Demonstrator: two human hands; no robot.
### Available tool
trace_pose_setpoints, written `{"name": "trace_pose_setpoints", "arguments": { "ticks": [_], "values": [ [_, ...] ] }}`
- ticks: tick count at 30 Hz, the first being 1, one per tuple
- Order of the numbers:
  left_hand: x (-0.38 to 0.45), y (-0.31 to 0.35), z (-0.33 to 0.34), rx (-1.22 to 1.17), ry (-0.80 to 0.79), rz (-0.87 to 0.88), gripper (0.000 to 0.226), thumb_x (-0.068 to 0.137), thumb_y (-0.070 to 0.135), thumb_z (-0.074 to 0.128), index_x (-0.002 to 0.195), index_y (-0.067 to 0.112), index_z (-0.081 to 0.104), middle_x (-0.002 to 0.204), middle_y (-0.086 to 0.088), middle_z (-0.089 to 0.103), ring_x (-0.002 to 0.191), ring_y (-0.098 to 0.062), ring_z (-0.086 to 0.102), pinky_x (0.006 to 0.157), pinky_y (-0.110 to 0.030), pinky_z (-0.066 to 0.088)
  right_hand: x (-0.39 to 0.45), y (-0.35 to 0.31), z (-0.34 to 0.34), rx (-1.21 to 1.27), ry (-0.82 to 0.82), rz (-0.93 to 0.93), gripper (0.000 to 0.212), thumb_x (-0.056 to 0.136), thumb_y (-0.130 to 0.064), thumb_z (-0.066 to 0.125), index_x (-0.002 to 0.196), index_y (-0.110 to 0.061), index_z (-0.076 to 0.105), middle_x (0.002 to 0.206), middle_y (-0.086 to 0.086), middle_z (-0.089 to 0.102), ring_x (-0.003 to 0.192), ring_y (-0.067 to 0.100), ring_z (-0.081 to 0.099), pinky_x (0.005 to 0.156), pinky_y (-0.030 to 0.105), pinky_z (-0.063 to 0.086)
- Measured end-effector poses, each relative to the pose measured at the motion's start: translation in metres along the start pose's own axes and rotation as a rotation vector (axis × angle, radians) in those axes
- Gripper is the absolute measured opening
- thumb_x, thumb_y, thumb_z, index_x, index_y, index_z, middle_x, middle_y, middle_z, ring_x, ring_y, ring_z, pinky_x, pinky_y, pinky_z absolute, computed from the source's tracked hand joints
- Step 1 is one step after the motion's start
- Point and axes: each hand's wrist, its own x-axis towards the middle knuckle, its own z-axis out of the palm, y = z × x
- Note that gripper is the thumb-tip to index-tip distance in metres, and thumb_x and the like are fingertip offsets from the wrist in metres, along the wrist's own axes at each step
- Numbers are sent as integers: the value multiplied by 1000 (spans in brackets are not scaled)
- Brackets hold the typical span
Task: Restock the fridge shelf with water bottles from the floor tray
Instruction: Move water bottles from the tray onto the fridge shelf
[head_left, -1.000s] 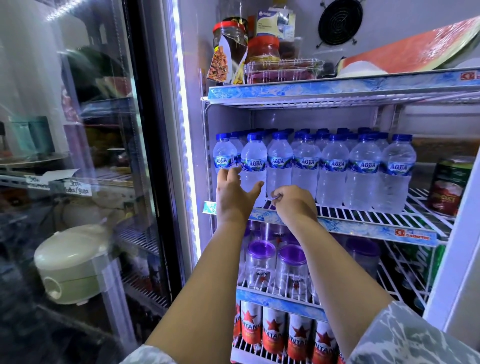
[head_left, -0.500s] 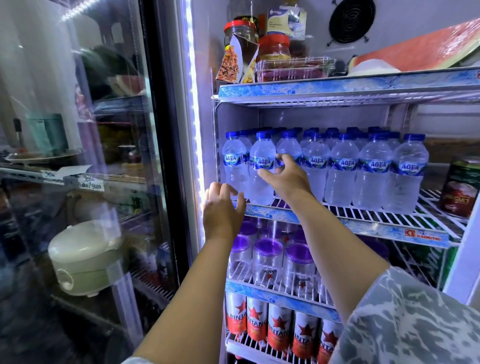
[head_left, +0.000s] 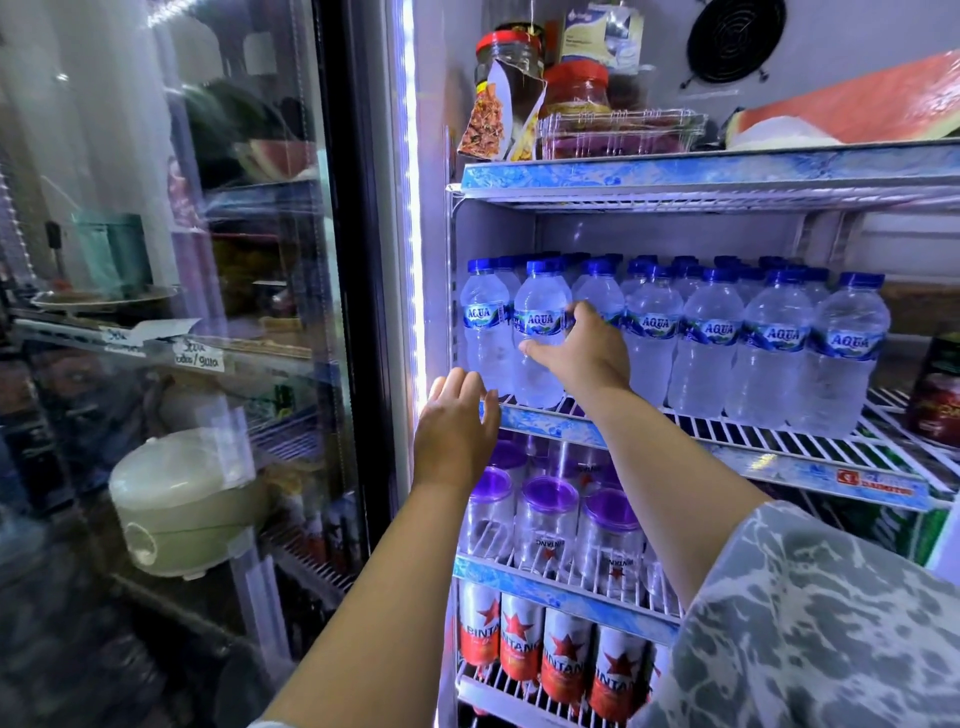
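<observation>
1. Since the front row must sit flush, the 2nd bottle (head_left: 537, 338) is cupped by the right hand (head_left: 584, 353), thumb and fingers curled round it.
2. Left hand (head_left: 457, 421) is held open at the shelf (head_left: 779, 447) edge, nothing gripped, prob. as a guard.
3. Bottles are packed upright on the shelf; floor tray isn't seen.

Bare forearms; a grey-and-white mottled sleeve (head_left: 810, 618) covers the right upper arm.

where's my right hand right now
In the head view, your right hand is at the middle shelf's left end, fingers on the front-row water bottles, above your left hand.
</observation>
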Motion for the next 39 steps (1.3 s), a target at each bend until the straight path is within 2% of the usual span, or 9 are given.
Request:
{"name": "trace_pose_setpoints", "arguments": {
  "ticks": [6, 9, 13, 16, 18, 21, 24, 31, 39],
  "values": [
    [1, 2, 0, -25, 11, -17, 18, 91, 17, 57, 78, 6, 52, 77, -8, 53, 72, -27, 48, 59, -38, 45, -2, 2, -4, 29, -92, 30, 69, 76, -49, 73, 126, -13, 42, 119, 8, 60, 108, 29, 58, 71, 32, 41],
    [2, 1, -3, -42, 5, -14, 17, 90, 16, 58, 77, 6, 54, 77, -8, 54, 73, -26, 48, 60, -35, 42, 0, -14, -13, 89, -22, 48, 81, 72, -51, 77, 133, -17, 37, 135, 7, 48, 121, 27, 50, 79, 36, 45],
    [5, 1, -5, -43, -2, -23, 14, 88, 14, 58, 77, 5, 56, 75, -7, 55, 73, -25, 50, 60, -33, 42, 13, -43, -15, 35, 175, -279, 60, 81, -35, 72, 131, -13, 47, 133, 7, 46, 127, 23, 40, 89, 34, 42],
    [5, 2, -5, -46, 0, -28, 14, 88, 14, 58, 76, 6, 57, 75, -6, 56, 73, -24, 50, 60, -34, 44, 36, -68, -14, -205, 95, -457, 41, 88, -28, 65, 124, -9, 58, 127, 9, 55, 124, 26, 42, 97, 37, 42],
    [5, 2, -6, -44, 4, -34, 14, 87, 14, 59, 76, 7, 57, 75, -5, 56, 73, -22, 50, 59, -31, 43, 50, -85, -15, -396, -34, -463, 40, 92, -30, 60, 127, -11, 57, 130, 10, 55, 126, 28, 42, 100, 39, 41],
    [5, 2, -5, -40, 18, -37, 13, 86, 12, 60, 74, 7, 56, 73, -4, 55, 70, -21, 49, 58, -28, 39, 64, -100, -12, -503, -257, -445, 41, 95, -29, 55, 133, -14, 51, 133, 13, 53, 122, 33, 50, 93, 39, 45],
    [5, 2, -5, -39, 30, -33, 13, 85, 11, 62, 74, 7, 56, 71, -4, 54, 69, -20, 48, 59, -24, 36, 72, -106, -7, -561, -348, -470, 37, 97, -24, 51, 130, -7, 54, 127, 19, 59, 113, 36, 56, 88, 36, 47],
    [5, 2, -4, -40, 45, -39, 13, 85, 10, 62, 74, 7, 56, 72, -5, 54, 68, -18, 45, 59, -24, 36, 86, -110, -3, -536, -332, -446, 40, 90, -31, 62, 119, -3, 63, 117, 18, 64, 104, 34, 61, 87, 34, 50],
    [4, -1, -1, -33, 45, 7, 14, 87, 11, 61, 76, 9, 53, 74, -3, 52, 68, -20, 46, 57, -27, 40, 95, -102, -4, -469, -287, -409, 40, 91, -34, 61, 109, 3, 64, 97, 18, 62, 79, 28, 54, 68, 27, 39]
  ]
}}
